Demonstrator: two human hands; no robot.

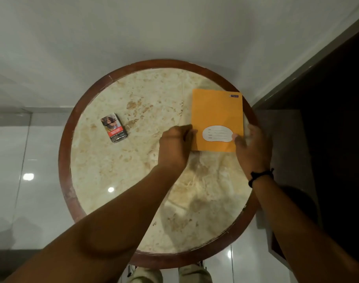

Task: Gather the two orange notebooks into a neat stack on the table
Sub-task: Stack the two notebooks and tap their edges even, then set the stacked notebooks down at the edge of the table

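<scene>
An orange notebook (216, 113) with a white name label lies flat at the right side of the round marble table (146, 180). Only one orange cover shows; whether a second notebook lies beneath it I cannot tell. My left hand (175, 148) presses against the notebook's near left edge, fingers curled. My right hand (254, 148) grips the near right corner, thumb on top of the cover beside the label. A black band circles my right wrist.
A cigarette pack (113, 127) lies on the table's left part. The table has a raised brown wooden rim (64, 160). Glossy white floor tiles surround it, and dark furniture (327, 139) stands close on the right.
</scene>
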